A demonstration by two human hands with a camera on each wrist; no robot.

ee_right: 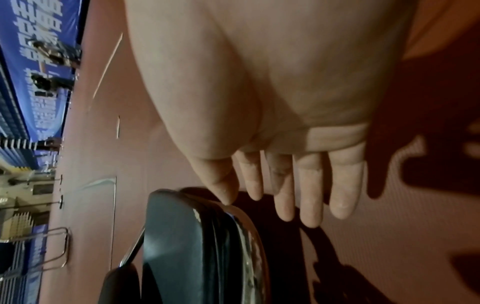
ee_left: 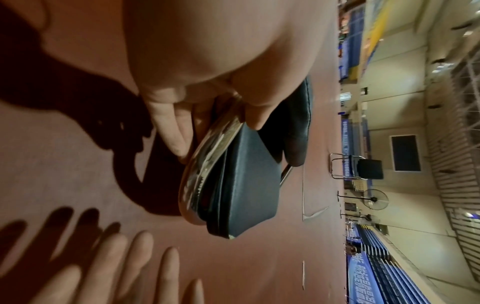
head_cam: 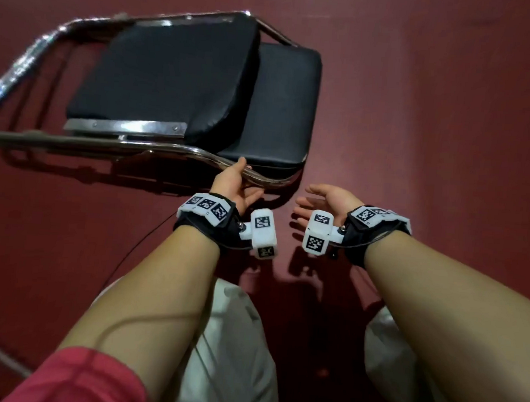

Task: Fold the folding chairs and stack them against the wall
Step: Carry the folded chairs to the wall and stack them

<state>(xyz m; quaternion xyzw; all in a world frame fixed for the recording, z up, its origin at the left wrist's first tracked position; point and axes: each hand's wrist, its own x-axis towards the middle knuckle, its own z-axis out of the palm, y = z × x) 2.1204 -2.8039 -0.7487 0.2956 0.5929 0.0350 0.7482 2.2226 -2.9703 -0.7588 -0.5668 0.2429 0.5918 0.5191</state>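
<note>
Centrally, the left hand (head_cam: 238, 185) grips the chrome top rail (head_cam: 253, 176) of the folding chair (head_cam: 172, 78): in the left wrist view the thumb (ee_left: 259, 115) lies over one side of the tube and the fingers (ee_left: 171, 131) reach down the other, so the rail is held between them. This single grip appears to bear the chair, which hangs tilted above the dark red floor (head_cam: 435, 118) and throws a shadow beneath its frame. The right hand (head_cam: 326, 202) is spread and relaxed, palm turned inward, holding nothing; in the right wrist view its fingers (ee_right: 309, 195) are straight and stand just beside the rail's rounded corner, while the thumb tip looks very close to the chrome, contact uncertain. Its position suggests a hand ready to take the free end of the rail, probably to share the load.

Outward from the hands, the black seat pad (head_cam: 168, 78) lies nearly flat against the black backrest (head_cam: 282, 108), and the metal legs (head_cam: 22, 67) run almost parallel with the frame, so the chair appears folded, or close to it. No wall is visible near the chair in the head view; the carry to the stacking place seems not yet finished. Far across the hall, another folding chair (ee_left: 358, 166) stands open before blue banners (ee_left: 363, 273).
</note>
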